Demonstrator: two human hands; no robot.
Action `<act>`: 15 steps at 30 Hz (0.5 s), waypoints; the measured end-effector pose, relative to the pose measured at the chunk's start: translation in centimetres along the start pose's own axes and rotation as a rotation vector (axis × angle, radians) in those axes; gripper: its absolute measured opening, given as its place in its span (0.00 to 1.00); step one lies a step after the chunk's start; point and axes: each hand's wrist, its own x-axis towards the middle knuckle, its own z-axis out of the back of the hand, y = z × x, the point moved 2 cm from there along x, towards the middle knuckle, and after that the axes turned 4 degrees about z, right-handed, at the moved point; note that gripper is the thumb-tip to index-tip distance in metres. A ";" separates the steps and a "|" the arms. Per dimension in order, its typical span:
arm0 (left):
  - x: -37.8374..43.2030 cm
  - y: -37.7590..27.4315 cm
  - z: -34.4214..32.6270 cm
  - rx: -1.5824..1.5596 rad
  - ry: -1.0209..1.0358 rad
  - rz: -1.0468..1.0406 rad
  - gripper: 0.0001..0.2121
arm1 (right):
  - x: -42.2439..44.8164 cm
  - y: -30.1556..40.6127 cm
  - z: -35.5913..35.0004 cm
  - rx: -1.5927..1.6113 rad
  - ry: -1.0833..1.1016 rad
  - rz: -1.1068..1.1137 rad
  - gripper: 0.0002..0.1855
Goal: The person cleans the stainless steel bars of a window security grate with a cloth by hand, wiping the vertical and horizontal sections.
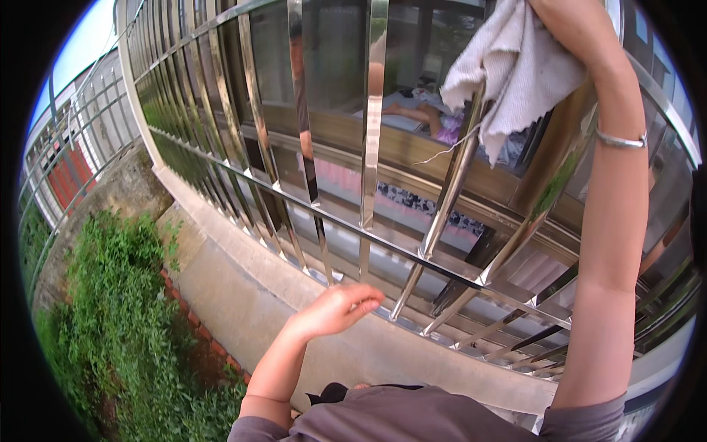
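My right hand [566, 19] is raised to the top edge of the view, which cuts off part of it. It grips a pale, frayed cloth [513, 72] that hangs in folds over a shiny metal bar [450, 204] of the window grille. A loose thread dangles from the cloth's left side. My left hand [342, 312] is low before my body, near the lower bars. Its fingers are loosely bent, with a small gap to the thumb and nothing seen in them; the palm is hidden.
A horizontal rail [353, 224] joins the upright bars. Behind them is window glass [331, 72], and a person's bare leg [414, 113] shows inside. A concrete ledge [248, 304] runs below the grille. Green plants [121, 298] and red bricks [204, 334] border it at left.
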 end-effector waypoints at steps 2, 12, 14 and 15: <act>0.2 0.6 0.5 -0.009 0.061 -0.056 0.08 | 0.0 0.7 0.7 0.023 -0.016 -0.018 0.23; -1.0 6.2 4.2 0.009 0.401 -0.141 0.10 | -1.9 -2.8 -1.1 -0.207 0.020 0.029 0.18; -1.4 7.3 5.0 0.006 0.424 -0.123 0.10 | -3.1 -4.9 -0.8 -0.267 -0.110 0.093 0.18; -1.5 7.8 5.3 -0.002 0.432 -0.119 0.10 | -3.2 -4.6 -0.7 -0.293 -0.139 0.094 0.18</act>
